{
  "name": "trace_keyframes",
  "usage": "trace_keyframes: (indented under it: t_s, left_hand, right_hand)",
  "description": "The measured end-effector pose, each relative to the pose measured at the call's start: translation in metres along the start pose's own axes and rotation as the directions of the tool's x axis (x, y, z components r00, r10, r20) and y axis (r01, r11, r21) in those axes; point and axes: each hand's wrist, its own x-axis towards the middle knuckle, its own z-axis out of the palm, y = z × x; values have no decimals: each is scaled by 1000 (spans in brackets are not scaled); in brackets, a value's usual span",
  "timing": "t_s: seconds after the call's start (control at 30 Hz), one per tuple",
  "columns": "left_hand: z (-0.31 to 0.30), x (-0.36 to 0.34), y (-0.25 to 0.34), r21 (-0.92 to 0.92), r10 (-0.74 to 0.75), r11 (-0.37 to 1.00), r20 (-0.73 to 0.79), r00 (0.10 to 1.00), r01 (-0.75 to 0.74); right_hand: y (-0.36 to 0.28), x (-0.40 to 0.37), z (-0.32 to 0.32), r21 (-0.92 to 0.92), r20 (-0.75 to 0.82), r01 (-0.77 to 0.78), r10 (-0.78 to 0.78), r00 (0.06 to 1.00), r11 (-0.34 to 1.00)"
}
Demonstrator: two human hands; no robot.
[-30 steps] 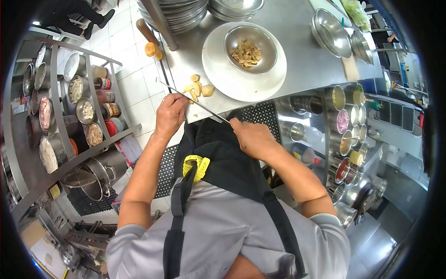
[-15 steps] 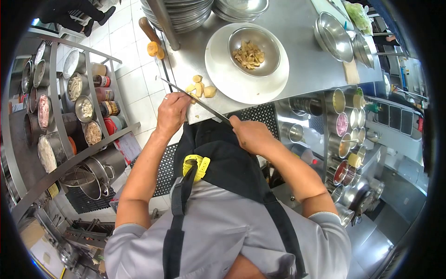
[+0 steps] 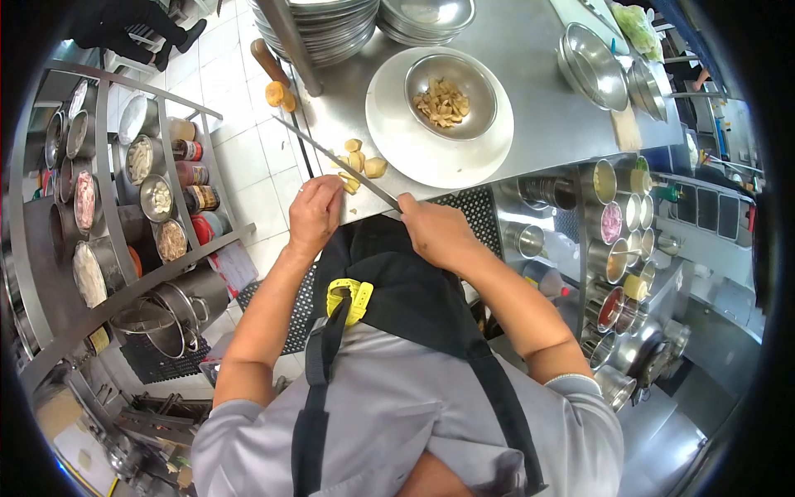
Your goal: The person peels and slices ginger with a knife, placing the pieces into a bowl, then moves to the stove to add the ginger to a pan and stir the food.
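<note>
My right hand (image 3: 437,234) is wrapped round the handle of a long-bladed knife (image 3: 331,155), whose blade points up and left across the counter corner. My left hand (image 3: 315,214) has its fingers curled together at the counter edge, just below the blade, against a pale yellow piece of ginger (image 3: 350,184) partly hidden by the fingertips and blade. Beyond the blade lie a few more chunks of peeled ginger (image 3: 375,167). A steel bowl (image 3: 478,101) holding ginger slices (image 3: 443,103) sits on a large round white board (image 3: 451,168).
Stacked metal plates (image 3: 331,37) stand behind a steel post (image 3: 291,45). A wooden-handled tool (image 3: 268,63) is left of it. Metal bowls (image 3: 598,66) sit at the counter's right. A rack (image 3: 101,157) of food containers is on the left, with a person's legs (image 3: 149,29) beyond.
The knife and my right hand have shifted slightly left and up. My left hand has moved a little down, leaving more of the ginger piece by its fingertips visible.
</note>
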Motion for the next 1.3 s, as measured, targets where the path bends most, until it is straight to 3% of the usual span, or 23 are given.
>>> trace_keyframes:
  t_s: [0.1, 0.17, 0.23, 0.27, 0.37, 0.47, 0.57, 0.6, 0.7, 0.77, 0.8, 0.9, 0.93, 1.03, 1.3]
  left_hand:
    - [-25, 39, 25, -8, -16, 1000, -138, 990, 15]
    - [-35, 74, 25, -4, -25, 1000, -39, 999, 25]
    - [-25, 98, 8, -9, -46, 999, 219, 975, 49]
    - [-18, 108, 3, 84, -97, 994, 416, 904, 68]
    - [13, 114, -14, 190, -88, 981, 628, 773, -43]
    - [19, 115, -23, 163, -36, 984, 588, 808, -75]
    - [-4, 117, -15, -77, -172, 974, 371, 913, 215]
    - [-13, 110, -13, -154, -196, 957, 285, 938, 246]
    - [-44, 80, -1, -122, -349, 902, 354, 867, 413]
    - [-33, 37, -25, -354, -374, 726, 516, 771, 589]
    - [-34, 30, -19, -365, -418, 620, 596, 686, 695]
    - [-12, 4, -19, -332, -463, 708, 449, 764, 624]
    - [-12, 0, -18, -247, -536, 713, 410, 738, 656]
    - [-9, -6, -16, -279, -486, 787, 269, 832, 550]
    - [-7, -4, -4, -131, -246, 954, 186, 951, 272]
  right_hand:
    - [1, -11, -2, 8, -21, 8, -8, 1000, 1000]
    - [-2, -16, 5, -6, 27, 15, -15, 1000, 1000]
    - [-5, -14, 18, -31, 77, 28, -25, 997, 999]
    - [-5, -12, 22, -28, 82, 43, -41, 996, 999]
    - [1, -5, 37, -51, 90, 37, -32, 995, 998]
    - [-2, -7, 31, -22, 78, 27, -25, 997, 999]
    - [3, -7, 32, -11, 57, -3, 3, 998, 1000]
    - [5, -9, 33, 8, 60, -24, 24, 998, 1000]
    - [12, -8, 32, 50, 60, -57, 54, 997, 997]
    - [13, -9, 31, 60, 59, -63, 59, 997, 996]
    - [12, -10, 30, 60, 71, -76, 71, 995, 995]
    - [7, -8, 27, 50, 91, -90, 85, 992, 995]
    - [6, -8, 27, 45, 83, -85, 81, 993, 995]
    - [3, -11, 29, 16, 44, -60, 59, 997, 998]
    - [1, -14, 29, -103, 9, -49, 51, 999, 993]
